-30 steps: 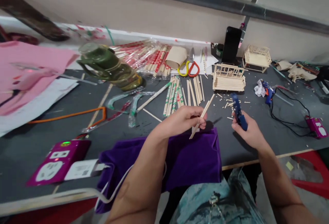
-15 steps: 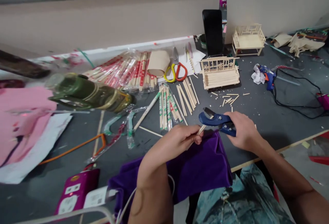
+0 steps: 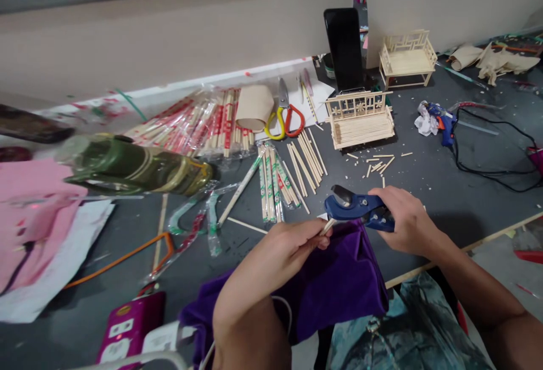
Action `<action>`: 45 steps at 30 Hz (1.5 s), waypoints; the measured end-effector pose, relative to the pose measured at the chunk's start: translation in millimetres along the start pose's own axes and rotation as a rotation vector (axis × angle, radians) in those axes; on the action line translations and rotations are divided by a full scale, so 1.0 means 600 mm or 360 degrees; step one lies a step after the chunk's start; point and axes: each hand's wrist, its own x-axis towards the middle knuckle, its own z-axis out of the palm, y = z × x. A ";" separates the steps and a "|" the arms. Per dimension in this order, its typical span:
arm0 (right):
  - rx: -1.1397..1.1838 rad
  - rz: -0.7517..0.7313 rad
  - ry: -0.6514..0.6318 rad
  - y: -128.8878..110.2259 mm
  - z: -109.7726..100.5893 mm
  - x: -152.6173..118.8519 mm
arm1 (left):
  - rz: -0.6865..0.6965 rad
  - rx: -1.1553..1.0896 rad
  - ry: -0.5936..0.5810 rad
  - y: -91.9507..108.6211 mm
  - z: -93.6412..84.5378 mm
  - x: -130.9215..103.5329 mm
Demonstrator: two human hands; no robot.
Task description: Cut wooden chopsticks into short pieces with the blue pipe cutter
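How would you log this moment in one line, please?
Left hand: holds thin wooden sticks | right hand: grips blue cutter | cutter head: at sticks' upper end | nearer miniature bench: beyond cutter

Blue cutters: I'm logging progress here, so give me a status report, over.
Right hand gripping blue cutters. Left hand pinching thin wood, its end close by the cutters. Purple cloth below the left hand.

The blue cutter is held sideways, its dark blade parted. Slim wooden sticks slant up to its hooked end.
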 end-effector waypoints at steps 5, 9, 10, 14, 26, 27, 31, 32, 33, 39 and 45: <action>0.0047 0.0032 -0.0043 -0.004 -0.006 0.000 | -0.0053 0.0012 0.0030 0.012 0.000 -0.003; 0.0045 0.0029 -0.0023 -0.006 -0.010 0.000 | -0.0090 0.0026 0.0038 0.016 0.001 -0.001; 0.0039 0.0025 -0.0020 -0.005 -0.010 0.000 | -0.0098 0.0037 0.0043 0.017 0.001 -0.001; 0.0013 0.0021 -0.0010 -0.004 -0.008 -0.001 | -0.0112 0.0068 0.0049 0.015 0.002 -0.002; 0.0157 0.0109 -0.0149 -0.005 0.002 -0.012 | -0.0166 0.0097 0.0034 0.013 0.003 -0.009; 0.0163 0.0135 -0.0168 -0.005 0.005 -0.014 | -0.0166 0.0072 0.0030 0.010 0.003 -0.009; 0.0192 0.0311 -0.0252 0.000 0.017 -0.016 | -0.0189 -0.0166 -0.0024 -0.006 0.005 -0.001; 0.0198 0.0372 -0.0283 0.001 0.019 -0.015 | -0.0211 -0.0260 -0.0040 -0.010 0.007 0.003; 0.0203 0.0432 -0.0311 0.003 0.022 -0.013 | -0.0240 -0.0363 -0.0047 -0.014 0.009 0.008; 0.0231 0.0711 -0.0387 0.009 0.030 0.005 | -0.0438 -0.0738 0.0080 -0.040 0.033 0.042; 0.0130 0.0777 -0.0399 0.009 0.039 0.012 | -0.0523 -0.0673 0.0324 -0.054 0.047 0.055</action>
